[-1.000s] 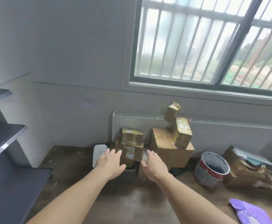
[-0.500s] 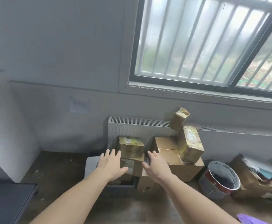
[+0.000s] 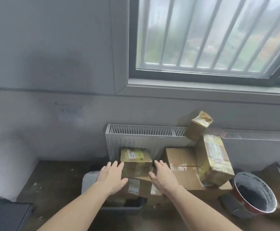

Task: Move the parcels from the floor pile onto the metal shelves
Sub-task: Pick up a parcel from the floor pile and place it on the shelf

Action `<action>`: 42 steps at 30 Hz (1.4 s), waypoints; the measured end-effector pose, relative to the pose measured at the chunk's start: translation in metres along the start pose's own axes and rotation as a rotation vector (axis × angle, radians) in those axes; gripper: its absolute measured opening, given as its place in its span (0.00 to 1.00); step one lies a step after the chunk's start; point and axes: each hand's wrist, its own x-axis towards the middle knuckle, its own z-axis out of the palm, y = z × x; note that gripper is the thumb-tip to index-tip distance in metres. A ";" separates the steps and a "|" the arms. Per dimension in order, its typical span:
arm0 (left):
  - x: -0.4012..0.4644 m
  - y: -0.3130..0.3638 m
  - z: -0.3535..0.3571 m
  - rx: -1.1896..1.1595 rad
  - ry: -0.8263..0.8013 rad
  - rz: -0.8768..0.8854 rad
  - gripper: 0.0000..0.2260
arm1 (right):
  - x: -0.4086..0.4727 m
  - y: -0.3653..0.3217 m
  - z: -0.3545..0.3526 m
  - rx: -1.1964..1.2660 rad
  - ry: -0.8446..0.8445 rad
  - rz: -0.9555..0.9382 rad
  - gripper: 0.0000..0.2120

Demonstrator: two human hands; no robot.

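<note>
Taped parcel (image 3: 136, 161) | L/R hands (image 3: 111, 177) (image 3: 163, 177) flank it, fingers straight

— What sort of room?
— A bare storeroom: taped brown cardboard parcels (image 3: 182, 167) heaped on a dark floor (image 3: 56, 177) against a white ribbed radiator (image 3: 144, 139).
— Anything else?
— A barred window (image 3: 202, 35) and a dark metal shelf edge (image 3: 6, 214).

Against the white ribbed radiator (image 3: 146, 139), parcels wrapped in yellowish glossy tape (image 3: 136, 161) are seen above plain brown cardboard boxes (image 3: 181, 165). Right of the radiator, a bucket (image 3: 254, 195) is coloured red outside, grey inside.
</note>
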 end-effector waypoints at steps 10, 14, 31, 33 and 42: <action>0.151 -0.009 0.063 -0.077 -0.103 -0.020 0.29 | 0.139 0.057 0.048 -0.033 -0.212 0.046 0.29; 0.230 -0.026 0.094 -0.001 -0.091 0.027 0.29 | 0.209 0.069 0.075 -0.054 -0.230 0.017 0.28; 0.346 -0.060 0.221 0.068 -0.012 0.049 0.34 | 0.313 0.088 0.222 -0.274 -0.194 -0.121 0.44; 0.348 -0.060 0.226 0.072 -0.024 0.020 0.34 | 0.315 0.082 0.226 -0.222 -0.171 -0.077 0.45; 0.354 -0.059 0.238 0.034 -0.011 -0.023 0.34 | 0.324 0.078 0.229 -0.082 -0.099 -0.012 0.33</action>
